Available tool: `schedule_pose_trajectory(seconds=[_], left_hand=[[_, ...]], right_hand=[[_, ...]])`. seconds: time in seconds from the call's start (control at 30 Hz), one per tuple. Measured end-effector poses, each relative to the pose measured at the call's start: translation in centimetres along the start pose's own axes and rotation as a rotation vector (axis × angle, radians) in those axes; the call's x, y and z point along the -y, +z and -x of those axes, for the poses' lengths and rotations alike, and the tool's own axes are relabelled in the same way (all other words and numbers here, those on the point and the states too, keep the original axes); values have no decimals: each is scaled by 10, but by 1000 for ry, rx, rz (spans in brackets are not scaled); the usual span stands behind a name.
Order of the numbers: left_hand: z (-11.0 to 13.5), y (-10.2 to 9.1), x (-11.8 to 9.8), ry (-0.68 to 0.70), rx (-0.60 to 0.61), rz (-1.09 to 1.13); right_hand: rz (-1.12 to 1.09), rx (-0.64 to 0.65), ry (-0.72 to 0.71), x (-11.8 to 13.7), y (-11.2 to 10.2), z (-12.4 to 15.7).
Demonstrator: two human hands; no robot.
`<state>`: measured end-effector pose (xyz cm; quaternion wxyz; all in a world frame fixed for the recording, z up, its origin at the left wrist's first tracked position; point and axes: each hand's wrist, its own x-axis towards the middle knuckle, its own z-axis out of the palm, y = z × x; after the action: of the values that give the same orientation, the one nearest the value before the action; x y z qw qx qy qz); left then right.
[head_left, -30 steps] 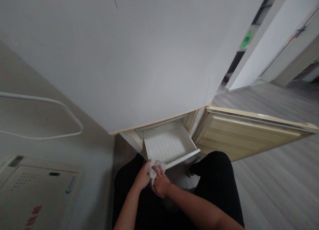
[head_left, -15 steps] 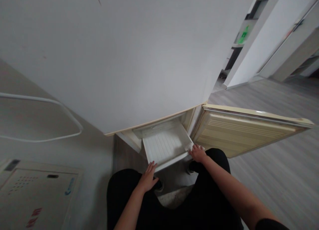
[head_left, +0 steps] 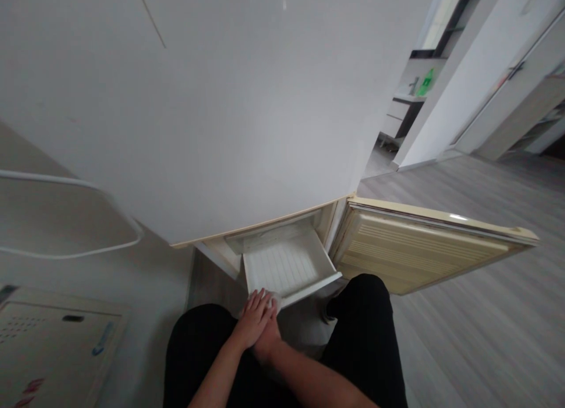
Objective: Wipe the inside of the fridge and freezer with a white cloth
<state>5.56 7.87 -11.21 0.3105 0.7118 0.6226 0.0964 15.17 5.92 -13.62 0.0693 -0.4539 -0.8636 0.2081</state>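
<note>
A white drawer [head_left: 286, 261] with a ribbed bottom is pulled partway out of the low compartment of a fridge. At its front left corner my right hand [head_left: 268, 337] is closed on a crumpled white cloth [head_left: 274, 302], which may be tissue. My left hand [head_left: 253, 319] lies over the right one, its fingers stretched out and partly covering it. Much of the cloth and the right fingers is hidden. To the right of the drawer the cream fridge door [head_left: 419, 249] stands swung out.
The white upper fridge front [head_left: 247, 113] rises right before me. My knees [head_left: 366, 308] flank the drawer. At left are a white cable [head_left: 70, 255] on the wall and a metal cabinet [head_left: 57, 343]. Grey wood flooring [head_left: 485, 337] stretches right, and a green bottle [head_left: 425, 83] stands far off.
My right hand has moved left along the drawer front with the white cloth, from the right corner to the left corner. My left hand now lies over it. The view has shifted slightly.
</note>
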Motion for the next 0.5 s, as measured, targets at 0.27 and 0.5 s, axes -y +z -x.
schedule_pose_trajectory(seconds=[0.27,0.5], left_hand=[[14,19,-9,97,-14,-26],[2,26,-1,-82,-2,-27]], right_hand=[[-74,108,-108,-71,-40,22],[-142,-356,633,-184,-69,44]])
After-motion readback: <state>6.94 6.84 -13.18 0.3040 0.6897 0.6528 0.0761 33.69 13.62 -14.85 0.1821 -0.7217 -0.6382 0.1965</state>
